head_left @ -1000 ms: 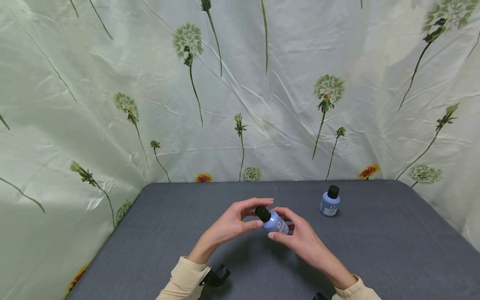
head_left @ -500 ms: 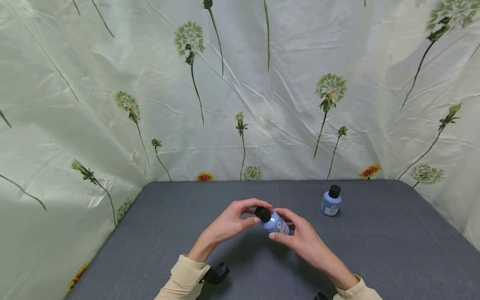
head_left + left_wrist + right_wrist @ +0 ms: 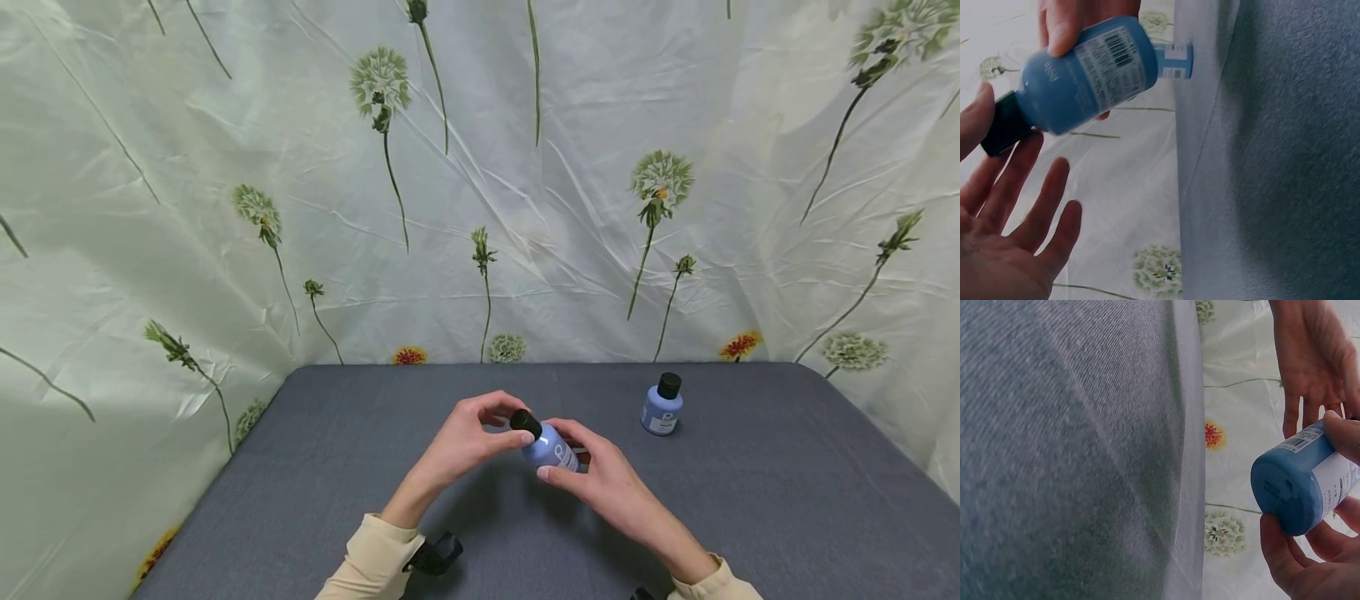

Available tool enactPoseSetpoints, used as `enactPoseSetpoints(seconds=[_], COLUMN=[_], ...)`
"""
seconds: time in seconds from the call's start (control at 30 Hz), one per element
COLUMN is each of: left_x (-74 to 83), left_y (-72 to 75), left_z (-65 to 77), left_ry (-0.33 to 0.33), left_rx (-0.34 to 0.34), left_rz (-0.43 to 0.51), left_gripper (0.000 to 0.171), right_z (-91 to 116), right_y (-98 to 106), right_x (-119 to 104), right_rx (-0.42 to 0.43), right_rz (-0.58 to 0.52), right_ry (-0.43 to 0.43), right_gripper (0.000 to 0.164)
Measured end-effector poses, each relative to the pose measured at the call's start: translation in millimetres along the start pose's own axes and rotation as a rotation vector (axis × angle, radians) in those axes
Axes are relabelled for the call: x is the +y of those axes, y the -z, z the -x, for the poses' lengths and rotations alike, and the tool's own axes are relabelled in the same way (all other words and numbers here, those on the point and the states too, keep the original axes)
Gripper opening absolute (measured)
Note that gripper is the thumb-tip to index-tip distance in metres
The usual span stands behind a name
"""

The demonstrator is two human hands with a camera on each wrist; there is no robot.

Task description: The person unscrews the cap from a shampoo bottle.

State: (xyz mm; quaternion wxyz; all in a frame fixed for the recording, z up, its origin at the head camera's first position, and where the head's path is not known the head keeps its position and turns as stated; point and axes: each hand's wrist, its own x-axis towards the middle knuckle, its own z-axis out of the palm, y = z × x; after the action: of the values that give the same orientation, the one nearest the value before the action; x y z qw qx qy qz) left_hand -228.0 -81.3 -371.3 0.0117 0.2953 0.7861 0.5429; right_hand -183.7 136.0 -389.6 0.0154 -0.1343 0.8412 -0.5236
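A small blue bottle (image 3: 551, 448) with a black cap (image 3: 526, 423) is held tilted above the table, its cap up toward the left. My right hand (image 3: 600, 475) grips the bottle's body, thumb in front and fingers behind. With thumb and fingers my left hand (image 3: 465, 442) pinches the black cap. In the left wrist view a barcode label (image 3: 1110, 62) faces the camera, and the left hand's lower fingers spread away from the cap. The right wrist view shows the bottle's round base (image 3: 1279, 494).
A second blue bottle (image 3: 662, 408) with a black cap stands upright on the dark grey table (image 3: 750, 500), back and right of the hands. Behind the table hangs a pale curtain (image 3: 555, 208) printed with dandelions.
My left hand's thumb and fingers have closed onto the black cap, where they were looser around it before. The right hand and the bottle stay nearly in place.
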Motion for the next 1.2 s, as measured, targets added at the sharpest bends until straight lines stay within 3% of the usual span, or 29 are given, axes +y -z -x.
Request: enactPoseSetpoints(seconds=[0.13, 0.27, 0.43, 0.6, 0.7, 0.87, 1.2], left_x=[-2.9, -2.4, -0.2, -1.0, -1.8, -1.6, -4.2], left_y=[-3.9, -4.6, -1.0, 3.9, 5.2, 6.2, 6.1], left_z=[-0.6, -1.7, -0.9, 0.4, 0.7, 0.8, -0.8], left_ry=[-0.014, -0.005, -0.021, -0.048, -0.045, -0.031, 0.013], left_rx=[0.031, 0.005, -0.093, -0.234, -0.278, -0.261, -0.157], left_rz=[0.0, 0.02, 0.058, 0.238, 0.315, 0.309, 0.153], left_gripper=[0.026, 0.029, 0.04, 0.04, 0.038, 0.036, 0.027], right_z=[-0.3, 0.1, 0.4, -1.0, -1.4, -1.2, -0.3], right_y=[0.7, 1.5, 1.3, 0.6, 0.4, 0.3, -0.7], right_x=[0.7, 1.8, 2.4, 1.6, 1.2, 1.6, 2.1], right_rx=[0.008, 0.009, 0.011, 0.018, 0.019, 0.005, -0.013], right_rz=[-0.001, -0.002, -0.001, 0.004, 0.007, 0.007, 0.008], right_ry=[-0.001, 0.016, 0.009, -0.031, -0.045, -0.039, -0.021], right_gripper=[0.054, 0.054, 0.054, 0.058, 0.059, 0.06, 0.059])
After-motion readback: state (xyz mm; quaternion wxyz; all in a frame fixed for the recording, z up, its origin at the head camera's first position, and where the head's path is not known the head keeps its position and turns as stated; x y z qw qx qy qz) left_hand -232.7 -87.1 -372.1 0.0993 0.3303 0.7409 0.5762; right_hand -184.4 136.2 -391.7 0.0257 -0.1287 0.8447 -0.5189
